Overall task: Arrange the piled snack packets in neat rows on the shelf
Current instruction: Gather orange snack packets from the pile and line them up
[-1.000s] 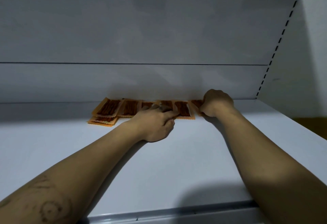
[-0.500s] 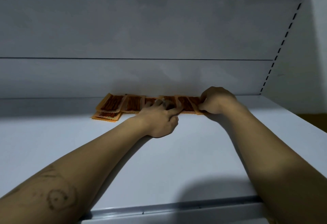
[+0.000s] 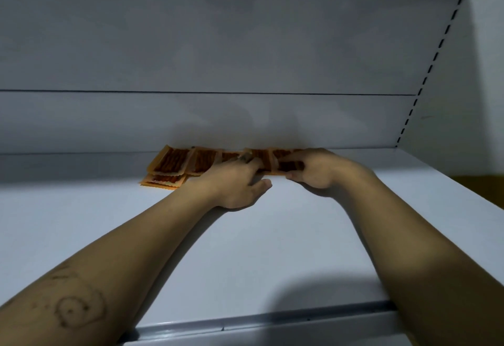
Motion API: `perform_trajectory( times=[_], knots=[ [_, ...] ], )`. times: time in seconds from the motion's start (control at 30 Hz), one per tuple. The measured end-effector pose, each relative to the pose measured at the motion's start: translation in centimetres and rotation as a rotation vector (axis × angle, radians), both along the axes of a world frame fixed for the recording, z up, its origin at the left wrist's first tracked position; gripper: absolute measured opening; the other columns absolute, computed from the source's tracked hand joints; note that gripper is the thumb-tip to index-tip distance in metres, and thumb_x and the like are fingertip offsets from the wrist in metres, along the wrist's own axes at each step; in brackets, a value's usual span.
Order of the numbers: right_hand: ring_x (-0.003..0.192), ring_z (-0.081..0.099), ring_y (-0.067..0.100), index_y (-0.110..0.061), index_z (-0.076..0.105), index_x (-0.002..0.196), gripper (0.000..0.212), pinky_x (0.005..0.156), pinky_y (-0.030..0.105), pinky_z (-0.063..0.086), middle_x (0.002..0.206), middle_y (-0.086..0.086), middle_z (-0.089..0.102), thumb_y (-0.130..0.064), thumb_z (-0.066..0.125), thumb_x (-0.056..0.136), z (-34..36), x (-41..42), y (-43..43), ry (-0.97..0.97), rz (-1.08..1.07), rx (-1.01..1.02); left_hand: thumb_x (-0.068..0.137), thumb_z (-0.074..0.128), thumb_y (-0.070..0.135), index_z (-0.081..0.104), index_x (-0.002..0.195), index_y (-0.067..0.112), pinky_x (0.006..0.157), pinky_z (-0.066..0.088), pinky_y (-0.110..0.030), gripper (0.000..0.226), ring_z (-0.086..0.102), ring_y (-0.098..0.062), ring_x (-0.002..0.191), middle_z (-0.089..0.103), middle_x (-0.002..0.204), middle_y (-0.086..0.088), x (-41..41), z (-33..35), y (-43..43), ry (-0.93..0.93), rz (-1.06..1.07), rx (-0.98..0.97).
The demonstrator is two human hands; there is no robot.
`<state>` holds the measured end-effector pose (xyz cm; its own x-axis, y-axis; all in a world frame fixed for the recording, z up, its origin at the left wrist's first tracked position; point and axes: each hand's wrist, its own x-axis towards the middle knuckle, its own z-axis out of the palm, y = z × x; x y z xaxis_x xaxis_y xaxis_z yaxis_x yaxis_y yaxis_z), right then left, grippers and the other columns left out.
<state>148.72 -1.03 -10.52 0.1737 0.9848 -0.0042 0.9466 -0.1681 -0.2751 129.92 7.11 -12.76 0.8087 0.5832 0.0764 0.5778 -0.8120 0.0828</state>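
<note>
Right fingers (image 3: 311,156) pinch packet (image 3: 289,166) | left fingers (image 3: 252,164) press row (image 3: 202,160) | labels unreadable

**Colour and Pattern Reference**

The snack packets (image 3: 174,158) have orange wrappers. Each shows a dark red-brown panel marked with lengthwise stripes. The shelf (image 3: 245,250) surface is plain pale blue-grey, and its front lip (image 3: 272,321) is a darker grey. The back panel (image 3: 218,45) is plain mid grey. The upright (image 3: 428,72) at the right carries a column of black slots. The left forearm (image 3: 81,304) bears dark line drawings, one of them circular.
</note>
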Motion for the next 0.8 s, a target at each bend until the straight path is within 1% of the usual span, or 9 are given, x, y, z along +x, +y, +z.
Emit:
perform_trajectory(
  times=[0.1,0.2,0.27,0.33,0.4,0.53,0.57,0.67,0.8],
  knots=[
    [0.133,0.044,0.022,-0.037,0.050,0.142,0.045,0.110,0.033,0.035,0.149,-0.007,0.045,-0.033,0.058,0.098,0.0,0.2,0.0,-0.014,0.023,-0.020,0.100,0.039,0.053,0.045,0.140,0.021,0.111,0.032,-0.046,0.052,0.041,-0.029,0.135,0.043,0.149,-0.006,-0.6,0.1,0.3,-0.039,-0.024,-0.028],
    [0.124,0.052,0.022,-0.034,0.053,0.139,0.043,0.104,0.036,0.043,0.141,-0.004,0.055,-0.041,0.058,0.096,0.3,-0.1,0.3,-0.047,0.027,0.052,0.100,0.040,0.051,0.047,0.138,0.025,0.105,0.034,-0.043,0.046,0.044,-0.029,0.129,0.049,0.142,-0.005,-2.0,1.4,1.4,-0.096,0.057,0.102],
    [0.119,0.055,0.022,-0.033,0.056,0.136,0.041,0.100,0.037,0.045,0.135,-0.003,0.059,-0.042,0.058,0.096,0.5,-0.8,0.4,-0.030,0.057,0.136,0.098,0.043,0.050,0.050,0.134,0.029,0.103,0.033,-0.043,0.042,0.046,-0.027,0.125,0.053,0.136,-0.002,-3.3,2.3,2.3,-0.054,0.139,0.142],
    [0.124,0.051,0.020,-0.033,0.054,0.138,0.043,0.103,0.034,0.042,0.139,-0.005,0.056,-0.042,0.059,0.095,0.4,-1.7,0.4,-0.017,0.105,0.182,0.096,0.045,0.054,0.056,0.125,0.035,0.101,0.033,-0.042,0.036,0.049,-0.024,0.122,0.057,0.129,0.003,-4.5,2.4,2.8,0.028,0.172,0.145],
    [0.131,0.046,0.019,-0.033,0.051,0.140,0.044,0.106,0.030,0.037,0.144,-0.007,0.051,-0.041,0.057,0.097,-0.1,-2.8,0.6,-0.041,0.168,0.172,0.095,0.043,0.057,0.059,0.123,0.040,0.101,0.034,-0.041,0.036,0.050,-0.022,0.122,0.058,0.131,0.008,-5.1,2.1,2.9,0.061,0.176,0.136],
    [0.139,0.038,0.022,-0.035,0.045,0.145,0.045,0.113,0.038,0.033,0.153,-0.005,0.041,-0.043,0.046,0.101,-1.1,-3.6,1.2,-0.069,0.187,0.026,0.097,0.042,0.056,0.060,0.116,0.037,0.100,0.035,-0.042,0.032,0.049,-0.023,0.121,0.059,0.129,0.007,-4.3,2.3,2.2,0.058,0.164,0.150],
    [0.138,0.038,0.022,-0.035,0.045,0.145,0.045,0.113,0.038,0.034,0.153,-0.005,0.041,-0.043,0.046,0.101,-1.1,-3.6,1.2,-0.059,0.184,0.012,0.098,0.043,0.055,0.059,0.119,0.037,0.102,0.035,-0.041,0.032,0.048,-0.023,0.123,0.057,0.131,0.006,-4.0,2.3,2.0,0.051,0.155,0.138],
    [0.132,0.044,0.021,-0.034,0.051,0.141,0.043,0.108,0.036,0.038,0.147,-0.005,0.048,-0.044,0.050,0.099,-0.8,-3.5,1.0,-0.054,0.184,0.038,0.099,0.046,0.051,0.052,0.137,0.037,0.106,0.032,-0.037,0.041,0.041,-0.024,0.133,0.050,0.143,0.003,-3.7,1.7,1.7,0.024,0.090,0.088],
    [0.113,0.055,0.024,-0.024,0.064,0.122,0.035,0.096,0.038,0.046,0.126,0.000,0.062,-0.044,0.063,0.093,-1.0,-3.7,1.6,-0.125,0.144,0.134,0.101,0.046,0.046,0.051,0.141,0.034,0.107,0.031,-0.033,0.043,0.040,-0.023,0.134,0.049,0.146,0.002,-3.4,1.4,1.6,-0.006,0.061,0.080]
  ],
)
